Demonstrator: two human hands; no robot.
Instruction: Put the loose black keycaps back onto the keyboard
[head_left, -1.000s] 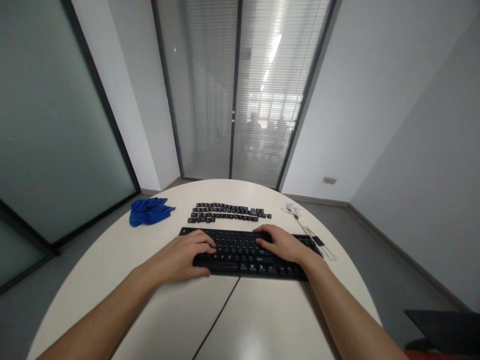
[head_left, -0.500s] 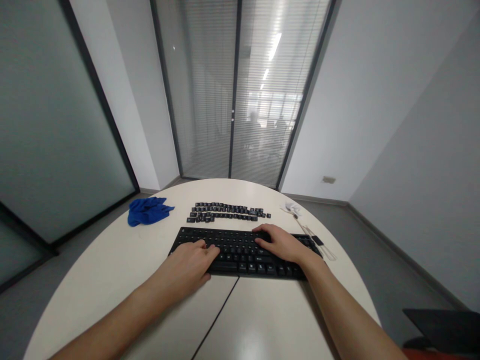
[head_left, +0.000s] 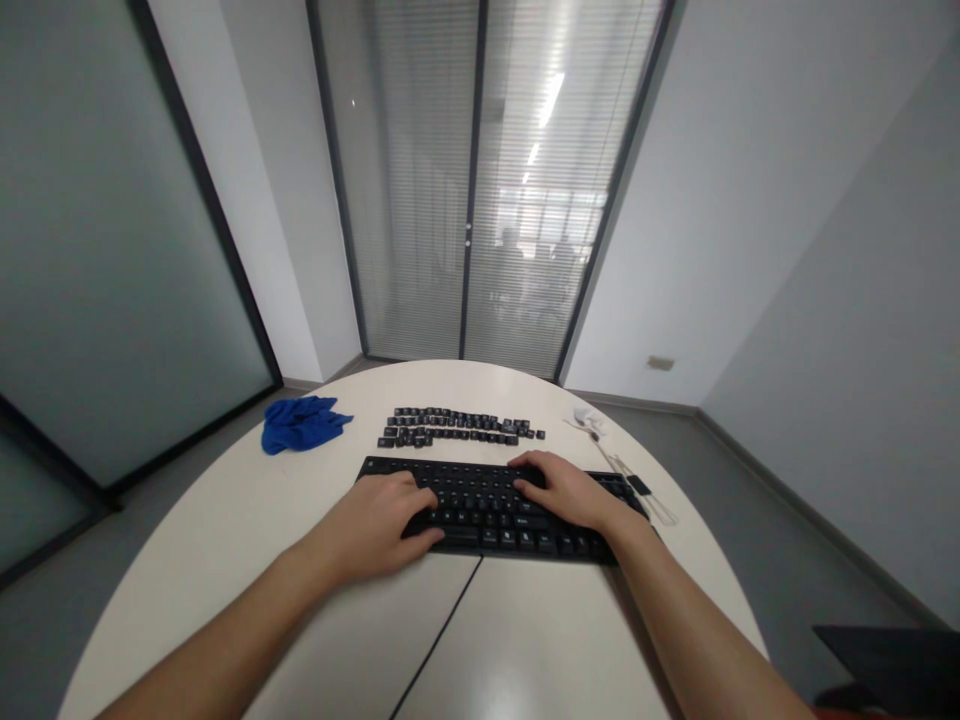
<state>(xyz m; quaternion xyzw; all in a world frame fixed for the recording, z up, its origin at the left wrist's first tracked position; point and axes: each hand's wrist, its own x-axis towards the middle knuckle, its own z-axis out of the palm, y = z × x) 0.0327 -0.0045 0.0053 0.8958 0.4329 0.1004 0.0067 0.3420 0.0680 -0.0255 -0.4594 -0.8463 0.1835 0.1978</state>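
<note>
A black keyboard (head_left: 480,505) lies across the table in front of me, with keycaps showing on its lower rows and small bare posts further up. My left hand (head_left: 382,525) rests over its left end, thumb stretched apart from the fingers near the front edge. Over the right half, my right hand (head_left: 562,488) lies with index finger and thumb spread and touching the keyboard. The fingertips of both hands are partly hidden. Just behind the keyboard, loose black keycaps (head_left: 457,427) are laid out in rows.
A crumpled blue cloth (head_left: 304,424) lies on the round white table (head_left: 517,630) at the left. Tools with thin wire loops (head_left: 661,508) and a small white item (head_left: 589,418) lie at the right. A dark chair part (head_left: 892,660) stands beside the table at lower right.
My left thumb has moved away from the fingers, toward the keyboard's front edge, and the left hand has spread. My right hand stays where it was. The view has shifted slightly.
</note>
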